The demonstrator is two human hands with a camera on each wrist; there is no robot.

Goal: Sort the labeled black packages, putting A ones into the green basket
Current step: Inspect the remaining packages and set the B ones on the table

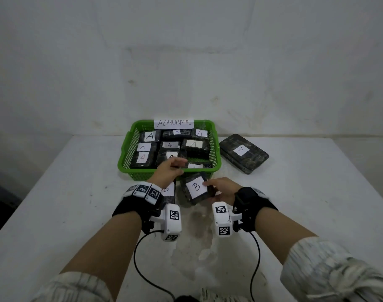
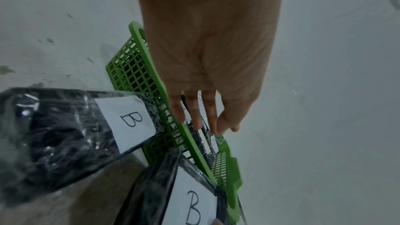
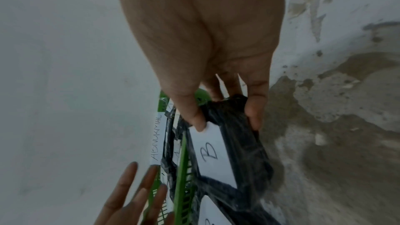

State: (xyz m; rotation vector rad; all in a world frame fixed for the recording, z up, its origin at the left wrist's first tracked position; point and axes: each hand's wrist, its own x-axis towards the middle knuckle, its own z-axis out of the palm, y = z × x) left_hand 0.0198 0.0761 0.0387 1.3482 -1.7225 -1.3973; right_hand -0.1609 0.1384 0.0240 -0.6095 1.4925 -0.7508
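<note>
**B package lifted at the near wall of the basket**

The right hand [image 1: 221, 189] pinches a black package labeled B [image 1: 196, 188] – the thumb lies on the corner of the white label and the other fingers curl round the right end of the package, as the right wrist view shows. The package is tilted with the label facing up, probably so that the letter can be read before a place is chosen for it. It is held just in front of the near wall of the green basket [image 1: 142, 173], not over it, which fits a B package that should stay out.

The left hand [image 1: 169, 168] is open, its fingers straight and slightly spread over the near rim of the basket, above the A packages [image 1: 149, 136] inside. I cannot tell whether the fingertips touch one of them.

Under the left wrist a second B package [image 1: 167, 191] lies on the white table [image 1: 77, 203], touching or almost touching the basket. A larger B package [image 1: 244, 153] lies to the right of the basket – apparently the place for rejected ones. A paper sign reading ABNORMAL [image 1: 174, 123] stands on the far rim.
</note>
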